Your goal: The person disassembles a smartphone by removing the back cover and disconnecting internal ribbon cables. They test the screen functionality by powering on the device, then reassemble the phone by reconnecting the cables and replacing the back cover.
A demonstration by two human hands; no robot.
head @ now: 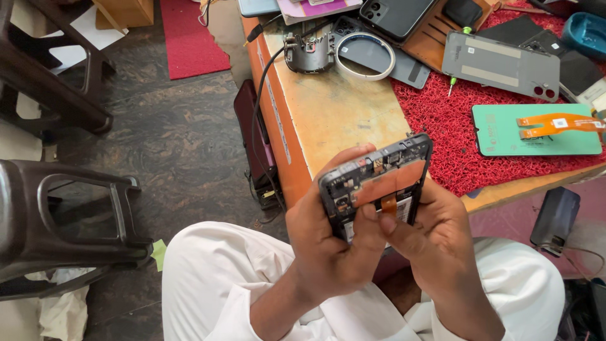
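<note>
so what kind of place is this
Most likely a small phone repair bench: an opened phone in both hands, a loose green screen panel on the red mat, a tape roll.

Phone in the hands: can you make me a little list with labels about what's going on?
Held thing: opened phone, back cover off, insides showing
Left hand: grips the phone's left edge
Right hand: holds the right edge, thumb on the orange strip
Table: red mat, green screen panel, grey back cover, tape ring
Floor: dark stool
</note>
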